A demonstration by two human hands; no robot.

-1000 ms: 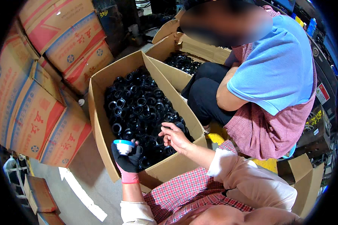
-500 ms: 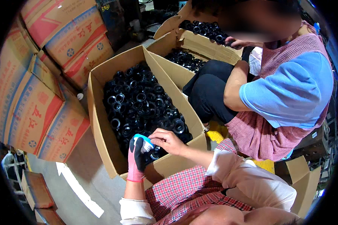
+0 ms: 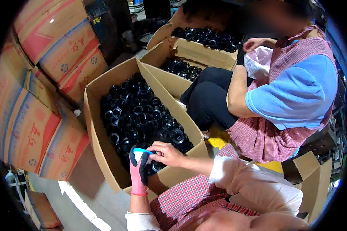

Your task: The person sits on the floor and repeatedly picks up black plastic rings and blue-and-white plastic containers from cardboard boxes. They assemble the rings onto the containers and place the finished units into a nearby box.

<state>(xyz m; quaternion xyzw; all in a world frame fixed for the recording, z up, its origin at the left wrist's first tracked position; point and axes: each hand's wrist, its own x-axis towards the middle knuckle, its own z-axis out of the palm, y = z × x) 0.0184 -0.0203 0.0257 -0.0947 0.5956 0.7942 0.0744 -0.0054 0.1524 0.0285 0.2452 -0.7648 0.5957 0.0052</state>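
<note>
Black ring fittings (image 3: pixel 142 115) fill the open cardboard box (image 3: pixel 100 154); the gloved left hand (image 3: pixel 138 169) is closed on a small light-blue piece (image 3: pixel 142 151) at the box's 6 o'clock edge. The bare right hand (image 3: pixel 166 153) pinches in from 3 o'clock onto that piece and a black ring (image 3: pixel 156 166) beside it. Judged step: joining piece to ring; next calls for a steady, aligned press.

Small blue-topped item (image 3: pixel 142 151): mostly covered by gloved left hand (image 3: pixel 138 169) and bare right hand (image 3: pixel 164 153); kind not determinable. Black ring (image 3: pixel 156 166) partly hidden beneath right hand. Lower layers of black fittings in the open carton (image 3: pixel 104 154) unseen. Co-worker's hand (image 3: pixel 255 43) partly behind white bag (image 3: pixel 260 61). Stacked cartons (image 3: pixel 34 96) cut off at left.
</note>
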